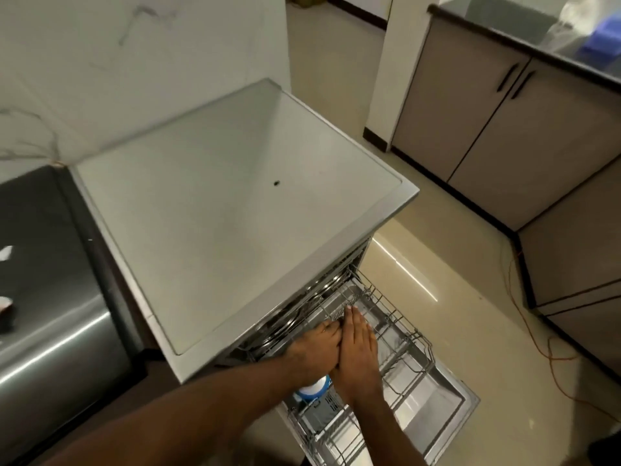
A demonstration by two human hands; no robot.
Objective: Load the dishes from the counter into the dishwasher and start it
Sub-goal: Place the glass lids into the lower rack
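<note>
The dishwasher [235,196] has a flat white top, and its door [447,408] lies folded down. Its lower wire rack [396,334] is pulled out over the door. Several steel plates [302,309] stand on edge at the rack's back, partly under the top. My left hand [314,348] reaches over the rack with its fingers bent downward; what lies beneath them is hidden. My right hand [358,348] lies right beside it, touching it, fingers straight and flat above the rack. A white and blue cup-like item [312,391] sits in the rack just below both wrists.
A stainless steel appliance [50,324] stands close on the left. Beige cabinets [487,136] with a dark counter [537,45] line the right side. An orange cable [524,317] runs over the tiled floor. A blue object [601,45] lies on that counter.
</note>
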